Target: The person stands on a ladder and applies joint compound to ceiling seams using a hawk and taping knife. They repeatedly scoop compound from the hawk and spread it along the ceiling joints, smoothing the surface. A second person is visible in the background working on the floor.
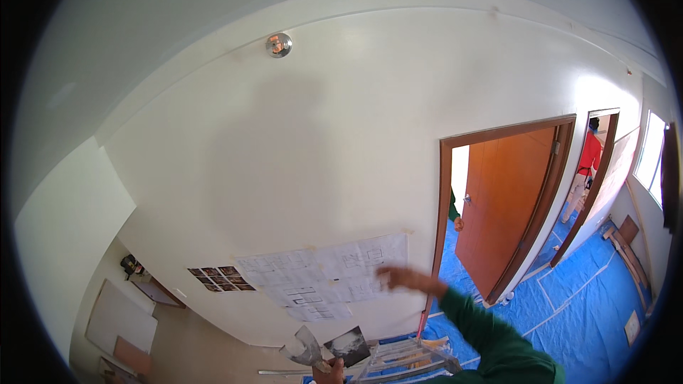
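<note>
At the lower edge my left hand (329,372) is closed around a putty knife (304,347) with a wide, greyish, smeared blade. Right beside it is a dark square plate (347,346) with whitish smears; I cannot tell whether the same hand holds it. My right arm, in a green sleeve, reaches up and left, and my right hand (404,279) appears in front of the paper drawings (284,270) taped on the white wall (384,135). Its fingers are blurred, and whether it touches the paper or holds anything does not show.
Below me stands a metal stepladder (405,357) on blue floor sheeting (576,313). An open brown door (505,199) is to the right, with part of another person's hand (458,224) beside it. Someone in red (589,153) stands beyond a farther doorway. Timber (629,259) lies far right.
</note>
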Tool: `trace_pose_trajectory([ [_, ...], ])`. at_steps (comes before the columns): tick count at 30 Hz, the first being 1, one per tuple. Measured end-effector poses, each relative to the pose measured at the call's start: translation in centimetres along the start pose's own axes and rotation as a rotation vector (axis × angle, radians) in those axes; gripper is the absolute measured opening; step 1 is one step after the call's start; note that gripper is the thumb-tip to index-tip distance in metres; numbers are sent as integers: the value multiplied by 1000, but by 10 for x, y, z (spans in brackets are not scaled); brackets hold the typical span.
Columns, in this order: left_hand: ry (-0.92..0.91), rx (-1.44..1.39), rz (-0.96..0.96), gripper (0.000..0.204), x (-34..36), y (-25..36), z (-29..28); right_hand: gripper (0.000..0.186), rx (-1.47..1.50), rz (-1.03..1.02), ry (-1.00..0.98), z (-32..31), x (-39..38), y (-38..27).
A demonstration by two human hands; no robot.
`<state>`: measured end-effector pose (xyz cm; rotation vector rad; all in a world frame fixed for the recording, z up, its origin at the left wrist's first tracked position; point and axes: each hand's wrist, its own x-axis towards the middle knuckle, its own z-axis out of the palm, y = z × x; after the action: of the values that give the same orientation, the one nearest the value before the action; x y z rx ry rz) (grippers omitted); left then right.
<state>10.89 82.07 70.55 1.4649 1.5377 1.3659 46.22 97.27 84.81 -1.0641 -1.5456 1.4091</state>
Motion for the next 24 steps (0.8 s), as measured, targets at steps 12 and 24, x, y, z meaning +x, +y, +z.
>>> trace_pose_trajectory([
  [12,-205,-565,-302,33,35,108,84,32,738,105,298,119,-93,69],
  [24,-218,-663,-393,31,22,126,77,25,541,-12,420,139,-123,42],
])
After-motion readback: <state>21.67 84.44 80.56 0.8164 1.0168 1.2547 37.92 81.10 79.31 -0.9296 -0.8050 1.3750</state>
